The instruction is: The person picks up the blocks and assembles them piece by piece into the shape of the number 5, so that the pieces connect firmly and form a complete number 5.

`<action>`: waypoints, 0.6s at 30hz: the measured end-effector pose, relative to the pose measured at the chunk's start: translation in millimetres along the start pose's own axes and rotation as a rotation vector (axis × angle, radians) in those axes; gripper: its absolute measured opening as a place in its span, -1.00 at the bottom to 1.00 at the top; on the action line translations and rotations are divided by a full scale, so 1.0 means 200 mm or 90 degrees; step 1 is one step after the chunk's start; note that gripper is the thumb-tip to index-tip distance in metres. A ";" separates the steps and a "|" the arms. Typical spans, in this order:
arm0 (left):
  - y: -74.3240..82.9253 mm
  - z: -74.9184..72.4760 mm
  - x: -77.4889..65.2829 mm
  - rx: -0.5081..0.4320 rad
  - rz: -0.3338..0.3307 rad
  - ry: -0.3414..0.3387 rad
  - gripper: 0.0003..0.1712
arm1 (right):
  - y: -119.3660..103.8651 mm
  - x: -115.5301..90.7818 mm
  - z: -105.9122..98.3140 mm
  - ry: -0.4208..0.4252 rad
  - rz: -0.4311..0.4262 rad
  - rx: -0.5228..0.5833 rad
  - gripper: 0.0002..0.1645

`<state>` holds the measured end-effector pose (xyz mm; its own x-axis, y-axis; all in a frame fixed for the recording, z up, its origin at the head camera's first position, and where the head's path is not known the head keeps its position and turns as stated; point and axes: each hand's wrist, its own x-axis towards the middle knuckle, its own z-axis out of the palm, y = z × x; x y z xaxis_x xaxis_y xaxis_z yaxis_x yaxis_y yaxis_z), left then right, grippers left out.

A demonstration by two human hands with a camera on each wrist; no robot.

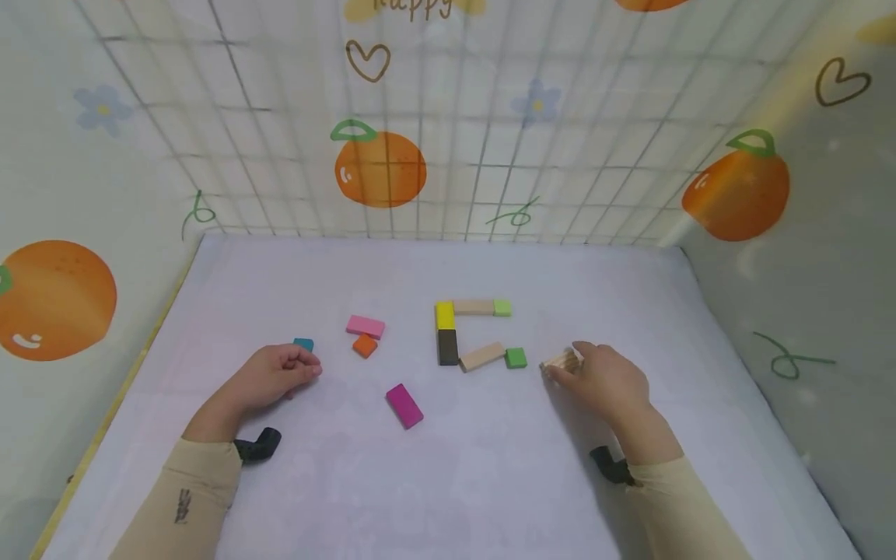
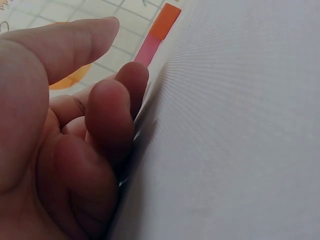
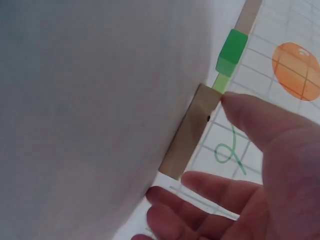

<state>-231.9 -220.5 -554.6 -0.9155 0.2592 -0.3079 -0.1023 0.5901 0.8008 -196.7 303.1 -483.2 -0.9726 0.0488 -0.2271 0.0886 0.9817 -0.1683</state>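
Note:
Thumb and index finger of my right hand (image 1: 605, 385) pinch a plain wooden block (image 3: 190, 132) by its two ends, low over the table. To its left in the head view is a green block (image 1: 516, 358), beside a slanted natural-wood block (image 1: 482, 357). That one's far end lies close to a black block (image 1: 447, 348), which lines up with a yellow block (image 1: 445, 315). From the yellow one a second wooden block (image 1: 474, 307) runs right to a light green block (image 1: 502, 308). My left hand (image 1: 276, 373) rests on the table, fingers loosely curled, partly hiding a blue block (image 1: 304, 344).
A pink block (image 1: 365, 327) and an orange block (image 1: 365, 346) lie together right of the left hand. Nearer me is a magenta block (image 1: 404, 406). A patterned cloth over a wire grid (image 1: 462, 187) stands behind the white table (image 1: 490, 482), with walls on both sides.

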 end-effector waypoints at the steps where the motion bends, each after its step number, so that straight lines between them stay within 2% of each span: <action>1: 0.00 0.00 0.00 -0.001 -0.001 -0.001 -0.66 | 0.00 0.00 0.00 0.001 0.004 0.001 -0.02; 6: 0.00 0.00 0.00 -0.004 -0.007 0.002 -0.67 | 0.01 0.00 0.00 -0.003 0.034 0.013 -0.03; 10: 0.00 0.00 0.00 -0.006 -0.009 0.003 -0.67 | 0.01 0.00 0.00 -0.010 0.052 0.017 -0.14; 14: 0.00 0.00 0.00 -0.007 -0.009 0.005 -0.65 | 0.02 -0.03 0.00 -0.014 0.024 0.022 -0.14; 18: 0.00 0.00 0.00 -0.010 -0.007 0.004 -0.62 | -0.02 -0.06 0.03 -0.050 -0.031 0.045 -0.12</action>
<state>-231.4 -220.0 -555.0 -0.9166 0.2481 -0.3136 -0.1185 0.5803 0.8057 -184.7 298.0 -485.3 -0.9566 -0.0152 -0.2909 0.0600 0.9670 -0.2478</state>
